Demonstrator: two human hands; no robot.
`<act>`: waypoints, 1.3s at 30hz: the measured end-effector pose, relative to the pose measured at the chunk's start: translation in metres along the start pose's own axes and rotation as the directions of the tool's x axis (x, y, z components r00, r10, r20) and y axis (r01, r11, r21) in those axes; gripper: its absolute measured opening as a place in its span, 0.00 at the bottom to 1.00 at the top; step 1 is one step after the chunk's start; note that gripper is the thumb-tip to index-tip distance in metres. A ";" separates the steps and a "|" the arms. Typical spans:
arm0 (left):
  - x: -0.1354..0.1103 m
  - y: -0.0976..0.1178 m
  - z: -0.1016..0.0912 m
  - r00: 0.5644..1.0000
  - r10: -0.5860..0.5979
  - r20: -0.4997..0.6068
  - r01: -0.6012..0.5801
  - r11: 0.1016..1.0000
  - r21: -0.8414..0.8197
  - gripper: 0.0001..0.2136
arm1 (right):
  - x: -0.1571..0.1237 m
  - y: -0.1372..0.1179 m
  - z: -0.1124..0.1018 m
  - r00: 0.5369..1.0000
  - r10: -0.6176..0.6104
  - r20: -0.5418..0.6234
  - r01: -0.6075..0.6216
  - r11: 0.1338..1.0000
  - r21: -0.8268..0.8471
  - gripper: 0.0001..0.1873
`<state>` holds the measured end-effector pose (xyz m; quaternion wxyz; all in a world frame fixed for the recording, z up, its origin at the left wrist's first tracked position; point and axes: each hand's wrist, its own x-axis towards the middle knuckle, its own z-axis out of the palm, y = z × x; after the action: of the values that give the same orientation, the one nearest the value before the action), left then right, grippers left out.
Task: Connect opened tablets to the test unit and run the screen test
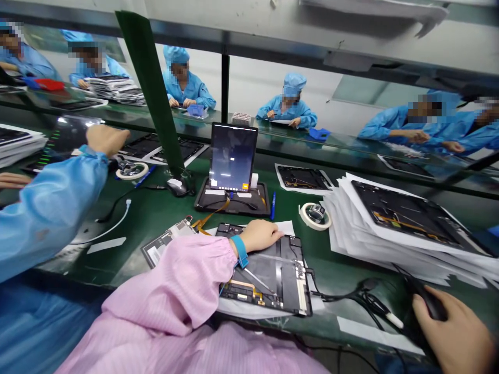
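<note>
My left hand [260, 235], below a pink sleeve and a blue wrist strap [239, 250], rests on an opened black tablet housing [286, 280]. Its fingers are curled together, and whatever lies under them is hidden. Inside the housing, flat cables and small boards show. Orange ribbon cables [200, 224] run from near a detached panel [156, 249] toward an upright lit screen [233, 156] behind. At the lower right, my right hand [454, 324] is closed around a black computer mouse [432, 304].
A tall paper-interleaved stack of housings [343, 228] stands right, beside a tape roll [315, 215]. Black cables [360, 293] lie between the housing and mouse. A co-worker's blue-sleeved arm [54, 192] reaches in from the left. A green post [150, 88] rises behind; several people sit opposite.
</note>
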<state>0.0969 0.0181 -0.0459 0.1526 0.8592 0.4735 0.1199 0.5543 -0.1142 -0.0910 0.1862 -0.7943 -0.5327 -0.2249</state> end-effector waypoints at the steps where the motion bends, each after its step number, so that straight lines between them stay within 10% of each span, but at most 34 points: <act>1: 0.000 0.000 0.000 1.000 -0.001 0.002 0.001 1.000 0.001 0.20 | -0.001 -0.003 -0.003 1.000 -0.018 -0.011 0.018 1.000 0.005 0.20; 14: -0.001 0.000 0.000 1.000 0.002 -0.001 -0.002 1.000 0.000 0.22 | -0.001 -0.028 -0.021 0.999 0.052 0.004 -0.052 0.994 0.100 0.22; 20: -0.002 0.000 0.000 1.000 0.011 0.011 -0.011 1.000 0.016 0.22 | -0.013 -0.098 -0.062 0.932 -0.002 -0.363 0.090 0.970 0.226 0.18; 23: -0.003 -0.001 -0.001 1.000 0.027 0.013 -0.027 1.000 -0.008 0.23 | -0.021 -0.172 -0.086 0.976 -0.218 0.018 0.164 0.783 0.600 0.15; 26: -0.002 -0.003 -0.003 0.999 0.025 0.040 -0.023 0.999 -0.035 0.24 | -0.018 -0.230 -0.083 0.657 -0.527 0.540 -0.068 0.672 0.738 0.18; 29: -0.003 -0.003 -0.005 0.998 0.034 0.058 -0.032 0.999 -0.037 0.24 | -0.011 -0.248 -0.067 0.364 -0.621 0.694 -0.340 0.605 0.720 0.24; 32: -0.003 -0.002 -0.005 0.998 0.040 0.058 -0.039 0.999 -0.021 0.25 | -0.002 -0.233 -0.059 0.203 -0.659 0.724 -0.481 0.577 0.660 0.26; 34: -0.003 -0.002 -0.004 0.998 0.038 0.053 -0.037 0.999 -0.017 0.25 | 0.004 -0.214 -0.061 0.277 -0.608 0.744 -0.517 0.558 0.649 0.25; 37: -0.002 -0.003 -0.002 0.998 0.031 0.053 -0.031 0.999 -0.012 0.25 | 0.007 -0.191 -0.071 0.582 -0.384 0.717 -0.584 0.417 0.697 0.21; 39: -0.002 -0.002 -0.001 0.998 0.022 0.056 -0.022 1.000 0.001 0.25 | 0.002 -0.187 -0.077 0.701 -0.297 0.649 -0.575 0.302 0.760 0.20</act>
<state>0.0934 0.0174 -0.0460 0.1637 0.8675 0.4596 0.0970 0.3686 -0.0860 -0.0154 0.4184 -0.5953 -0.5042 0.4652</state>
